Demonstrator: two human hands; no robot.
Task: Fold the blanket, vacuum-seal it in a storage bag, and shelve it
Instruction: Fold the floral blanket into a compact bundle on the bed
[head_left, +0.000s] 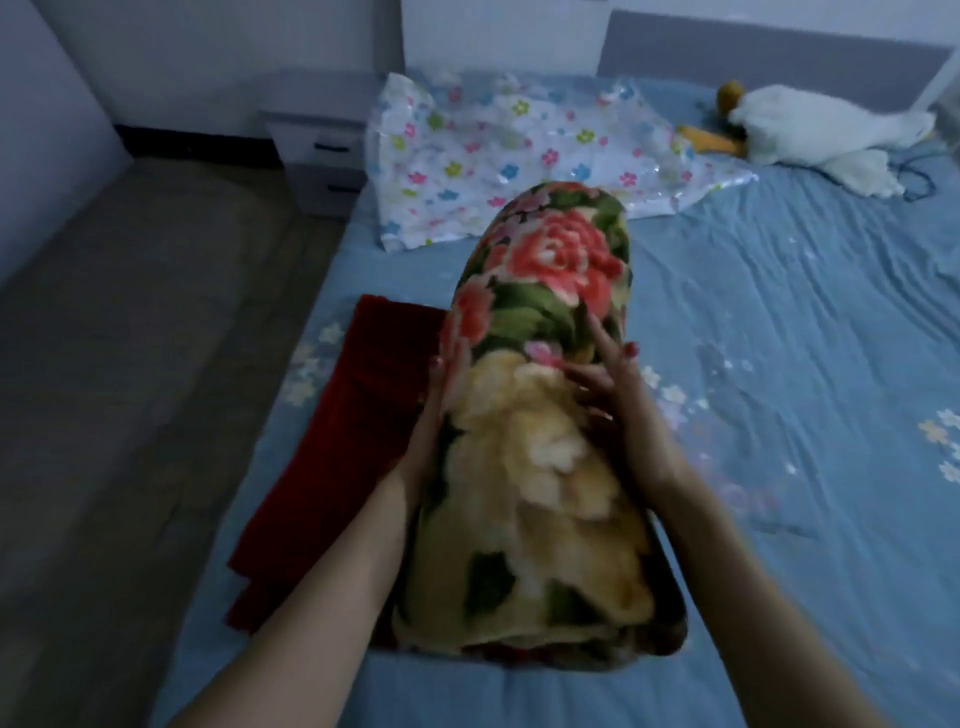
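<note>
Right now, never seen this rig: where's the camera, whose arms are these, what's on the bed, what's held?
There is no machine. One wide-angle camera sits on a person's head and looks forward and down, so the two bare arms are the wearer's own. The left hand and right hand press flat against the two sides of a folded floral blanket, fingers straight rather than curled in a grip. The bundle rests on a bed with a blue sheet. A folded red cloth lies beside it, a flower-printed storage bag lies beyond, and a white plush goose sits near the headboard. A nightstand stands on the left.
</note>
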